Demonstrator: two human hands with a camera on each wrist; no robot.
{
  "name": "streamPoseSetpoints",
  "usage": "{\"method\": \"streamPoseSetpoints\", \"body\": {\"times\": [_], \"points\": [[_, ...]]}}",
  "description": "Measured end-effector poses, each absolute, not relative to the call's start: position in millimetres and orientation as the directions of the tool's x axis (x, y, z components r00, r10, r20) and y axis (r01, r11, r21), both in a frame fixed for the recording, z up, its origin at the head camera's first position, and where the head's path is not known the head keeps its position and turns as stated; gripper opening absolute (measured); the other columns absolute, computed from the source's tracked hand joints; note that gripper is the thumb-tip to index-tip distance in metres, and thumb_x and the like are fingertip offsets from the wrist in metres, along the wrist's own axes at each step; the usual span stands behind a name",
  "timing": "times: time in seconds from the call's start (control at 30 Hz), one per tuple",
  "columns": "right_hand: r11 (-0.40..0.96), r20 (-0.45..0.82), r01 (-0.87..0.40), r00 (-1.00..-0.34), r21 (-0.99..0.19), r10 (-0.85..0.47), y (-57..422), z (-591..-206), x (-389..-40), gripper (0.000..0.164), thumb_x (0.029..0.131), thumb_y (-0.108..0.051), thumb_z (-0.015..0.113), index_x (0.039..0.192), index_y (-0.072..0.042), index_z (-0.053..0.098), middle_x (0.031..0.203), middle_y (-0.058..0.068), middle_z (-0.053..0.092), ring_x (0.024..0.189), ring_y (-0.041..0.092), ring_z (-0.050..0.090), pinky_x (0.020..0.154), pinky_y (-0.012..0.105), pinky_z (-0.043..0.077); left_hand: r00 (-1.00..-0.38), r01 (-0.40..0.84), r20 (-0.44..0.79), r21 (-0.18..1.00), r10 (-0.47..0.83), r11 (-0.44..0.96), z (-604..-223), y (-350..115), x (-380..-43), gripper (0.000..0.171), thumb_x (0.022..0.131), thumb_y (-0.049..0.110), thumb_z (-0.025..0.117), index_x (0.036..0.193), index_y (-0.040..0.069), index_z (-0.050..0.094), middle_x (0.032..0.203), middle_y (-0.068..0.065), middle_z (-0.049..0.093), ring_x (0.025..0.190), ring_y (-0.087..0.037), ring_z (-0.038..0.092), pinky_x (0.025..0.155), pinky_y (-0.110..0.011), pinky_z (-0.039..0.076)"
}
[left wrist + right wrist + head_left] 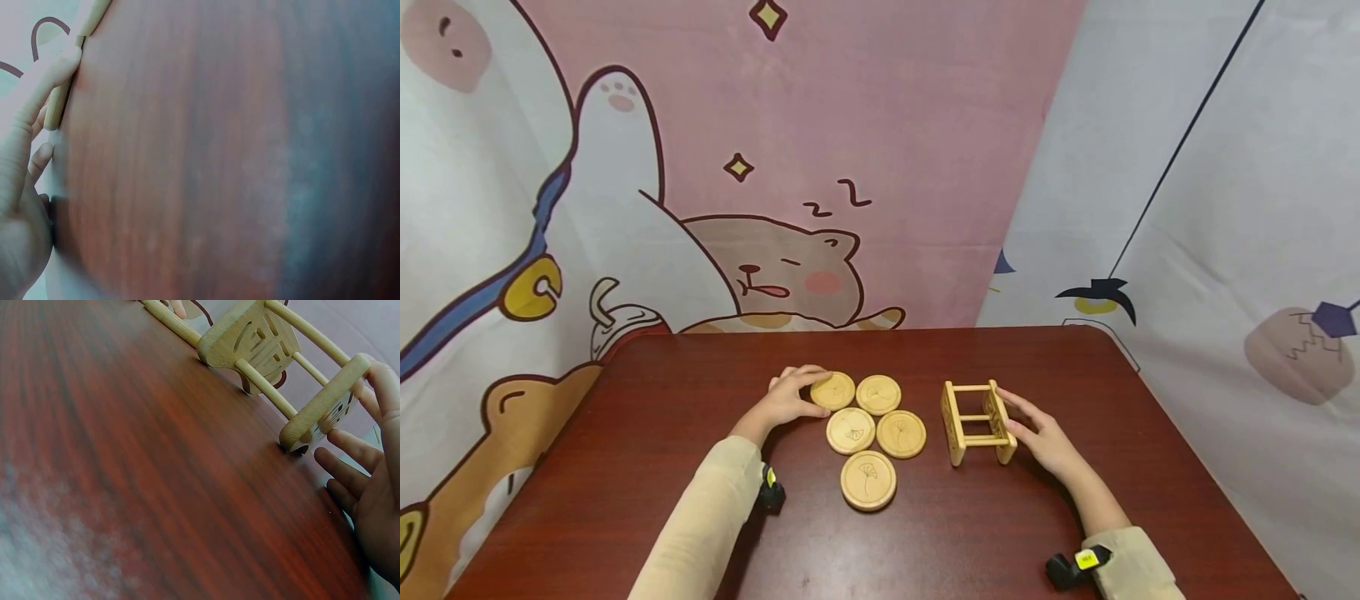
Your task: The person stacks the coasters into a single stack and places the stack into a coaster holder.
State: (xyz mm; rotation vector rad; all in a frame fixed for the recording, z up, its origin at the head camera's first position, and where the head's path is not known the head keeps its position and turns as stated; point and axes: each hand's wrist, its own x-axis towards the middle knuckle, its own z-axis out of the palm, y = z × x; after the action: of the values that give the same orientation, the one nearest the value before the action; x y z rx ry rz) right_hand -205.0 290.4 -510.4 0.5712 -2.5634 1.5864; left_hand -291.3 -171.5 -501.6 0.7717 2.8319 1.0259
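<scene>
Several round wooden coasters (868, 481), with leaf-like line drawings on their tops, lie flat in a cluster on the table. My left hand (784, 400) pinches the far-left coaster (833, 391), thumb along its near rim and fingers at its far rim. In the left wrist view the thumb lies by the coaster edges (57, 106). To the right of the cluster stands a small wooden rack (976, 418), two slotted side panels joined by round bars. My right hand (1047, 442) touches the rack's right panel with extended fingers and thumb, also visible in the right wrist view.
A dark red-brown table (970, 533) carries everything. Behind it hangs a cloth printed with cartoon animals (805, 275). Each wrist wears a small black camera (772, 489), below a cream sleeve. A strip of table separates the coasters from the rack.
</scene>
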Motion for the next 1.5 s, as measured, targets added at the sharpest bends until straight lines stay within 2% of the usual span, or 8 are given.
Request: {"method": "streamPoseSetpoints", "body": {"times": [0.17, 0.47, 0.87, 1.07, 1.27, 1.5], "points": [[0.418, 0.246, -0.341, -0.932, -0.842, -0.266, 290, -510, -204, 0.049, 0.098, -0.015, 0.056, 0.145, -0.013, 0.043, 0.139, 0.014, 0.048, 0.12, 0.004, 0.044, 0.092, 0.018, 0.035, -0.879, 0.439, 0.15, 0.626, 0.452, 0.645, -503, -172, -290, 0.071, 0.071, 0.027, 0.083, 0.135, 0.011, 0.056, 0.138, -0.006, 0.05, 0.118, -0.028, 0.039, 0.091, -0.053, 0.022], [0.404, 0.26, -0.354, -0.927, -0.843, -0.271, 290, -511, -205, 0.048, 0.097, -0.014, 0.056, 0.144, -0.012, 0.044, 0.139, 0.015, 0.048, 0.119, 0.0, 0.043, 0.092, 0.017, 0.035, -0.89, 0.423, 0.184, 0.675, 0.417, 0.604, -504, -172, -286, 0.07, 0.071, 0.024, 0.084, 0.134, 0.009, 0.057, 0.138, -0.007, 0.049, 0.118, -0.028, 0.038, 0.091, -0.051, 0.021], [0.365, 0.289, -0.383, -0.913, -0.849, -0.287, 288, -507, -203, 0.049, 0.097, -0.008, 0.055, 0.144, -0.005, 0.042, 0.139, 0.021, 0.046, 0.119, -0.001, 0.044, 0.091, 0.016, 0.036, -0.905, 0.407, 0.221, 0.703, 0.364, 0.584, -507, -173, -277, 0.071, 0.071, 0.027, 0.085, 0.134, 0.012, 0.058, 0.137, -0.006, 0.049, 0.121, -0.031, 0.038, 0.095, -0.056, 0.022], [0.359, 0.277, -0.368, -0.919, -0.858, -0.28, 289, -509, -204, 0.048, 0.097, -0.009, 0.055, 0.144, -0.006, 0.043, 0.139, 0.021, 0.046, 0.119, -0.001, 0.044, 0.091, 0.016, 0.036, -0.908, 0.406, 0.252, 0.731, 0.335, 0.549, -509, -174, -271, 0.07, 0.069, 0.025, 0.086, 0.132, 0.012, 0.059, 0.135, -0.005, 0.05, 0.123, -0.03, 0.037, 0.097, -0.058, 0.021], [0.367, 0.278, -0.369, -0.919, -0.854, -0.278, 288, -508, -204, 0.048, 0.097, -0.009, 0.055, 0.144, -0.006, 0.043, 0.14, 0.02, 0.045, 0.122, 0.003, 0.043, 0.093, 0.017, 0.035, -0.895, 0.437, 0.315, 0.762, 0.315, 0.478, -512, -173, -265, 0.07, 0.066, 0.019, 0.088, 0.13, 0.008, 0.061, 0.133, -0.006, 0.051, 0.12, -0.031, 0.038, 0.098, -0.055, 0.024], [0.375, 0.276, -0.37, -0.919, -0.85, -0.282, 288, -506, -203, 0.049, 0.097, -0.009, 0.055, 0.144, -0.006, 0.042, 0.141, 0.019, 0.045, 0.124, 0.017, 0.044, 0.093, 0.018, 0.036, -0.902, 0.424, 0.327, 0.792, 0.28, 0.44, -513, -170, -255, 0.071, 0.066, 0.018, 0.088, 0.13, 0.008, 0.06, 0.134, -0.006, 0.05, 0.122, -0.03, 0.036, 0.098, -0.056, 0.026]]}}
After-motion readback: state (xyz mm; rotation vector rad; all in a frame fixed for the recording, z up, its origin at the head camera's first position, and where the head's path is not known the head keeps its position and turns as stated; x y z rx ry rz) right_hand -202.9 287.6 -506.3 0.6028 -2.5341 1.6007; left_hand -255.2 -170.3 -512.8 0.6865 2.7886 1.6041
